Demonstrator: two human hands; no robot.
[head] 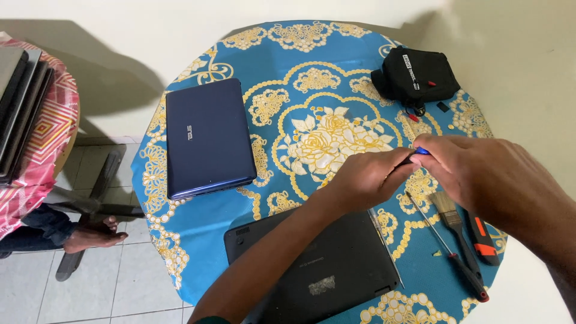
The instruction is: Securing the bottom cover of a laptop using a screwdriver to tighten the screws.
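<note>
Over the round table's blue and gold floral cloth (312,60), my left hand (366,180) and right hand (474,174) meet above the black laptop (324,264) that lies bottom side up at the near edge. Both hands are closed on 1 small tool with a blue tip (422,151), my left fingers pinched around its dark shaft and my right hand wrapped over the blue end; I judge it to be a small screwdriver, though most of it is hidden by my fingers. As far as I can judge, the work on the black laptop is at an early stage: its base cover sits in place, I see no loose screws or removed panels on the cloth, and the tool is held clear of the laptop rather than set into it. A blue laptop (208,138) lies closed and untouched at the far left of the table. By my right arm lie a paint brush (449,210), a red-handled screwdriver (447,246) and an orange and black tool (483,237). The only container is a black zip pouch (417,75) at the far right; it looks partly open, with a bit of red showing, but I cannot tell what is in it.
</note>
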